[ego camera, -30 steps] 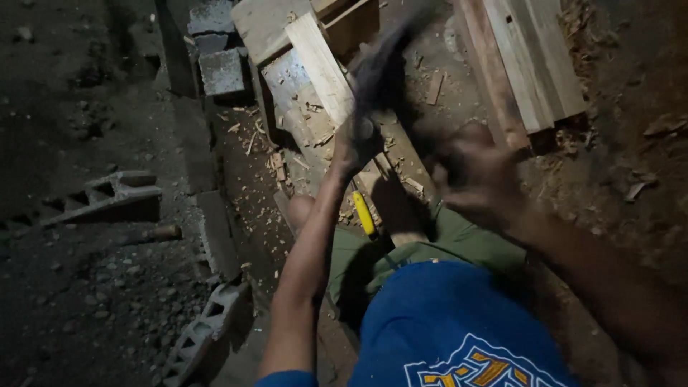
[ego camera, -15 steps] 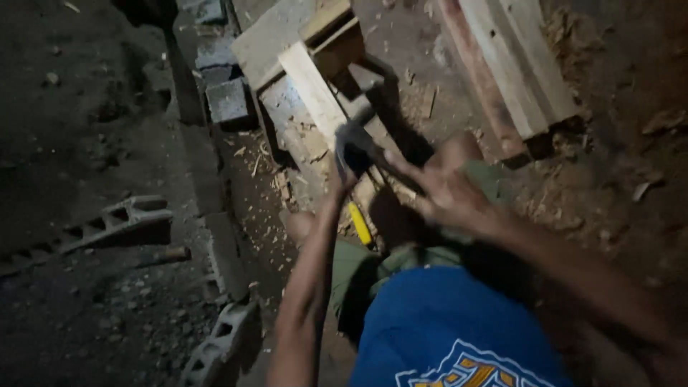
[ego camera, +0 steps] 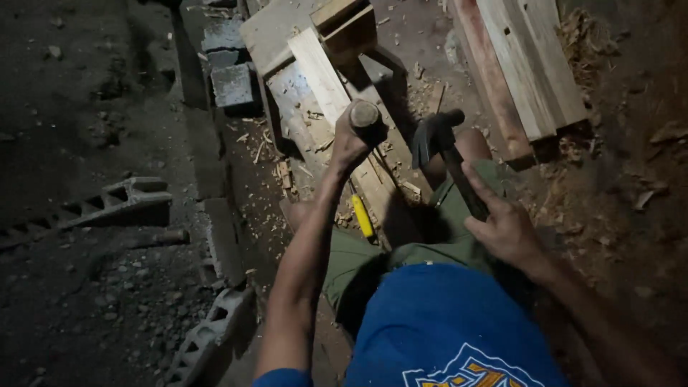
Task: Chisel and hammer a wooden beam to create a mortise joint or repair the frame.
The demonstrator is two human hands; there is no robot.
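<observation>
Dim dirt ground, centre frame: the left hand (ego camera: 349, 147) grips a round-butted wooden chisel handle (ego camera: 365, 116) upright on the pale wooden plank (ego camera: 326, 82); just right, the right hand (ego camera: 505, 226) holds a dark claw hammer (ego camera: 437, 136), head level with the butt.

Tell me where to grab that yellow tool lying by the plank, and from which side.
Grip the yellow tool around the middle of its slim handle, coming from its left, over the chip-strewn ground. The plank lies close on its right and the left hand, holding a chisel, is above it.

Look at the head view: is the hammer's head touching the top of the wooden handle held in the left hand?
No: the hammer in the right hand sits apart, to the right of the wooden handle gripped by the left hand.
</observation>
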